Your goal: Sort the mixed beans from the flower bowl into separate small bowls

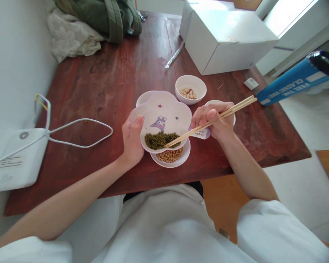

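A flower-shaped bowl with a purple cartoon figure is gripped at its left rim by my left hand, thumb over the edge. Small green beans, like mung beans, are gathered at its near side. My right hand is closed around a pair of chopsticks, their tips among the green beans. That hand is also by the bowl's handle, which carries a white label. Beneath the flower-shaped bowl, a white bowl with soybeans shows partly, and another white bowl peeks out behind.
A white bowl with pale nut pieces stands farther back. Another bowl is mostly behind my right hand. Around the wooden table are a white box, a blue cylinder, a green bag and a corded white device.
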A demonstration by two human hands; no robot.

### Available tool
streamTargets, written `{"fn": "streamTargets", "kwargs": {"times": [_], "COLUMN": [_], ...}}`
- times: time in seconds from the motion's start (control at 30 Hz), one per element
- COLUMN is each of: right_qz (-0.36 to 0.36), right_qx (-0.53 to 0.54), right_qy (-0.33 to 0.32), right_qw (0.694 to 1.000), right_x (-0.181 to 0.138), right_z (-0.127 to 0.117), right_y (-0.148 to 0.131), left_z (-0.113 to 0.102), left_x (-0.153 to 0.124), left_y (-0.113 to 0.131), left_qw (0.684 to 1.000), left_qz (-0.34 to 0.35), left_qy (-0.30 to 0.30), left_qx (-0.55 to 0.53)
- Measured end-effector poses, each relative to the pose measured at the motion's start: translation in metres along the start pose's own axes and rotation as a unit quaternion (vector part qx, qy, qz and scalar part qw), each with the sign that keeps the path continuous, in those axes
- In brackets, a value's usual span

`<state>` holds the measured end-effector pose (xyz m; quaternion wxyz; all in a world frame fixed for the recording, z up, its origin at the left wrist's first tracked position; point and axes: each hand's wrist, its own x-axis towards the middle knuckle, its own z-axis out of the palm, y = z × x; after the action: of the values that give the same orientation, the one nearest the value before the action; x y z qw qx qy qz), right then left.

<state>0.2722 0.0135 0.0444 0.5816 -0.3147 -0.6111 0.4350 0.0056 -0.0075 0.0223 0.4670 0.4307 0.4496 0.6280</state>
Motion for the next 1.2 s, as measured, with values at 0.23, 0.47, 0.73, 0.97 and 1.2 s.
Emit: {"fn": "streamTargets", "kwargs": {"times": [0.23,0.47,0.73,0.97,1.2], "right_qz": [-0.021,-0.02,-0.025,-0.038,-0.078], "right_qx": [-0.003,-0.003,0.009,0.038,0.017], "right_qy": [0.002,-0.006,-0.015,-0.01,0.046], "right_qw": [1.0,1.0,1.0,0.999,0.996], "right_x": [0.0,0.0,0.0,0.004,0.007], "right_z": [0.001,0.0,-0.002,0.003,0.002], "right_y": [0.0,0.0,0.003,0.0,-0.01], "left_z": [0.001,0.002,0.001,-0.002,-0.005], "left_x": [-0.001,-0.002,-0.001,-0.001,0.001], "left_y": [0.002,0.007,0.004,0.006,0.004], "left_qw": [1.0,1.0,1.0,0.999,1.0], "left_qz": [-0.002,-0.003,0.005,0.02,0.017], "left_qy": [-0.001,-0.006,-0.012,-0.017,-0.013], "left_qx": [0.009,0.016,0.013,0.023,0.021]}}
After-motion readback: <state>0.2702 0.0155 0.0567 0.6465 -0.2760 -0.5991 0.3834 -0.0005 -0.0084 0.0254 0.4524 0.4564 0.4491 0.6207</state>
